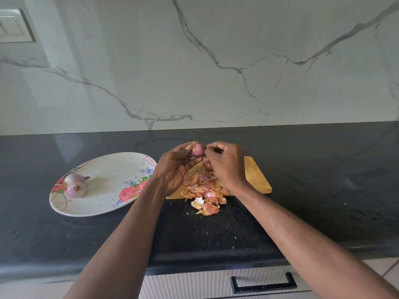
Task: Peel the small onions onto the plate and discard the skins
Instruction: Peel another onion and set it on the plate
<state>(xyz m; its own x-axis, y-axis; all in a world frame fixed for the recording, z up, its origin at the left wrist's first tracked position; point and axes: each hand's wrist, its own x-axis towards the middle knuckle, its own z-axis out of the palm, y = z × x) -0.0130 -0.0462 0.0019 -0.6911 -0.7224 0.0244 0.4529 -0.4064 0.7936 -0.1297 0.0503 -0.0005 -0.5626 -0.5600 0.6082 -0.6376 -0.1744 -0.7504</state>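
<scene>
At frame center, my left hand grips an onion while my right hand pinches its skin.

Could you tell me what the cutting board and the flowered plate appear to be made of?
Cutting board: seemingly wood or bamboo, with a matte yellowish-tan face and rounded corner. Plate: glossy cream surface with printed roses, probably melamine or glazed ceramic; the picture cannot settle which.

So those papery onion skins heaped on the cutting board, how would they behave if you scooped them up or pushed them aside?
The skins look thin and curled, so probably very light and floppy. They are likely brittle: small flakes already lie scattered on the dark counter. Some have spilled off the cutting board, so a push would probably scatter them rather than slide them as one heap.
</scene>
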